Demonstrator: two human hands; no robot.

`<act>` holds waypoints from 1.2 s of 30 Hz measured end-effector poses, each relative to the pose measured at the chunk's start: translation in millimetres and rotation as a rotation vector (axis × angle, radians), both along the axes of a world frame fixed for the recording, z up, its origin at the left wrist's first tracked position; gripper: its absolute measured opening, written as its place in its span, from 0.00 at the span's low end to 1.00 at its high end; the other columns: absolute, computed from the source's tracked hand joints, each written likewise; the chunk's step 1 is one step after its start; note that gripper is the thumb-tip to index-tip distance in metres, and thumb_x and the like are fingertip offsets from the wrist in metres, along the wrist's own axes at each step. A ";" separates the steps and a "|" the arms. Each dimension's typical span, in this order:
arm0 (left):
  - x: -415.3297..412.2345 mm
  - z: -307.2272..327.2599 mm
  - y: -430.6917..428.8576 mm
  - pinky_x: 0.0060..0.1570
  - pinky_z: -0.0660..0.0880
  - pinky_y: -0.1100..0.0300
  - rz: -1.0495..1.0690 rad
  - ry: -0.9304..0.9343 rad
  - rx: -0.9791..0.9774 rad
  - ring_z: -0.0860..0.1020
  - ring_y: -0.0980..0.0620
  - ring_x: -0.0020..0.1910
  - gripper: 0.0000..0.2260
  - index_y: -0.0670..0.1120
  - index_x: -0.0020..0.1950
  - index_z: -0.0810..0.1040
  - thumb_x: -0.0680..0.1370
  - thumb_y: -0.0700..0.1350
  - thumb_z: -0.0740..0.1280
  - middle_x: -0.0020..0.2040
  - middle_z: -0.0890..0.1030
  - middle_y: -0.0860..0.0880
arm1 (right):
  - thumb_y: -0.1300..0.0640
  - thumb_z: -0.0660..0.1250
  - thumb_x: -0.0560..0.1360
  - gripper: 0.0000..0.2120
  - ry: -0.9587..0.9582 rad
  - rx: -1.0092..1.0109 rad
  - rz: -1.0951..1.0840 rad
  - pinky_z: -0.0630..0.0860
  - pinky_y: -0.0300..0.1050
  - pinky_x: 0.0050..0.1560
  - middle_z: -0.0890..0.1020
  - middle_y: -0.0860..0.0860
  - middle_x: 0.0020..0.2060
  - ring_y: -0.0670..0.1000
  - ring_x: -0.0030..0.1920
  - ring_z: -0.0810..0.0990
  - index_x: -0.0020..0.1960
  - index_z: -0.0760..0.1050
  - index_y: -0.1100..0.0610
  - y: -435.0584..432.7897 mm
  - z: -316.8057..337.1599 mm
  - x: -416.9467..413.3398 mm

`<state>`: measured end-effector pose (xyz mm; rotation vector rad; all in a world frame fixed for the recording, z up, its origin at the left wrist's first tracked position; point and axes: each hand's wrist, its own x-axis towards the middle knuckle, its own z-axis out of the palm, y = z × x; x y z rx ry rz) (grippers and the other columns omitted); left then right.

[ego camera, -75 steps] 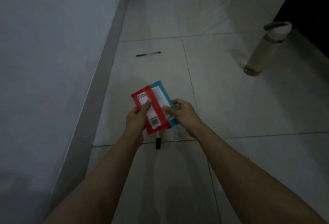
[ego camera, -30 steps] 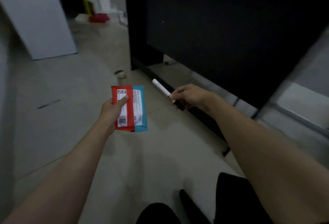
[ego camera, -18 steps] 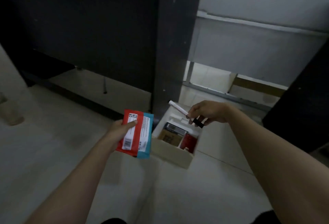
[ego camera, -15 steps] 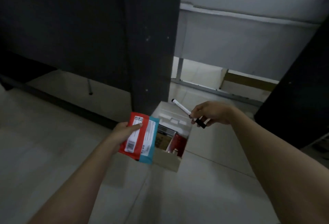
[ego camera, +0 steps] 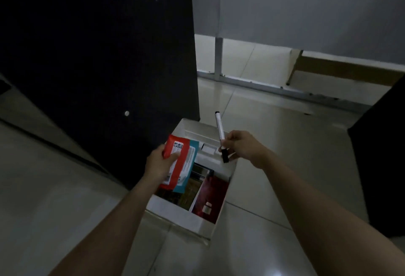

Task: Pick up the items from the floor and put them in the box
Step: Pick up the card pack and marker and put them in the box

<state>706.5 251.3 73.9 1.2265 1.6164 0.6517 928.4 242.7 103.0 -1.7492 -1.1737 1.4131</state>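
Note:
An open white box [ego camera: 175,214] stands on the tiled floor beside a dark cabinet. Inside it lie a red packet [ego camera: 211,196], a dark printed pack and other items. My left hand [ego camera: 158,166] grips a red packet [ego camera: 175,161] and a teal packet [ego camera: 189,170] together, held over the box's left half. My right hand [ego camera: 243,147] pinches a white marker with a black cap [ego camera: 220,135], nearly upright, over the box's far right corner.
A tall black cabinet side [ego camera: 109,67] rises just left of and behind the box. A grey partition on metal feet [ego camera: 285,12] stands behind. Another dark piece of furniture [ego camera: 383,166] is at the right edge. Pale floor tiles [ego camera: 274,122] surround the box.
The view has swung from the pen and bottle area to the box. Both hands, with the packets and the marker, have come closer and now hang over the open box.

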 end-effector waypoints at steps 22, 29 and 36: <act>-7.7 -111.9 27.8 0.46 0.78 0.59 -0.346 0.102 -0.188 0.80 0.54 0.44 0.12 0.48 0.63 0.70 0.79 0.44 0.62 0.53 0.80 0.48 | 0.60 0.62 0.78 0.09 -0.029 -0.058 0.015 0.75 0.42 0.38 0.81 0.56 0.47 0.49 0.41 0.78 0.55 0.73 0.65 50.1 -99.6 -38.7; 3.7 -119.9 12.4 0.58 0.76 0.53 -0.348 0.515 0.173 0.73 0.49 0.60 0.23 0.50 0.72 0.62 0.77 0.45 0.64 0.64 0.70 0.47 | 0.60 0.62 0.78 0.04 -0.080 -0.053 0.075 0.75 0.41 0.38 0.81 0.57 0.47 0.51 0.45 0.78 0.51 0.73 0.60 48.2 -99.0 -40.1; 3.0 -114.6 23.2 0.63 0.71 0.56 -0.426 0.596 0.278 0.70 0.50 0.64 0.17 0.49 0.67 0.71 0.78 0.50 0.62 0.65 0.69 0.48 | 0.60 0.65 0.76 0.08 -0.315 -0.023 0.012 0.77 0.52 0.48 0.79 0.57 0.45 0.54 0.44 0.76 0.54 0.77 0.60 60.5 -111.7 -34.7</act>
